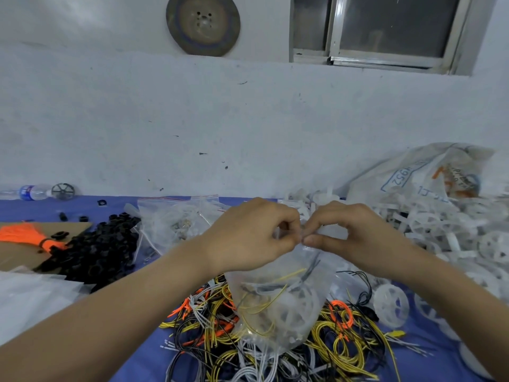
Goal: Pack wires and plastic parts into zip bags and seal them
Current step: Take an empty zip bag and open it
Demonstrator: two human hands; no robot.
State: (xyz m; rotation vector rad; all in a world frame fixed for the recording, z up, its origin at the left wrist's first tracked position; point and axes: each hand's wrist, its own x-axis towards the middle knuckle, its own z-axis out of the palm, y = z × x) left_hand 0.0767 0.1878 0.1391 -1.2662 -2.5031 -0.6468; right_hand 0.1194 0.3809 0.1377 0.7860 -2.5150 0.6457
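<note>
a: where is the zip bag right now?

b: the zip bag (pixel 278 307) hangs in the air by its top edge, just above the tangled heap of wires (pixel 338 340) on the blue table cover (pixel 35 209).

a: and the fingers?

b: the left hand (pixel 248 232) pinches the bag's top between thumb and forefinger, with the other fingers curled in. the right hand (pixel 355 235) pinches the same edge beside it, and the fingertips of the two hands meet there.

a: anything inside the bag?

b: a white plastic wheel (pixel 292 312), some yellow wire and a darker strand. i cannot tell whether the strip is pressed closed.

a: what lies around it?

b: a pile of black parts (pixel 102 252) to the left, more clear bags (pixel 179 219) behind the left hand, and a heap of white plastic parts (pixel 440 230) to the right, below a printed sack (pixel 429 175). a water bottle (pixel 30 192) lies at the far left by the wall.
</note>
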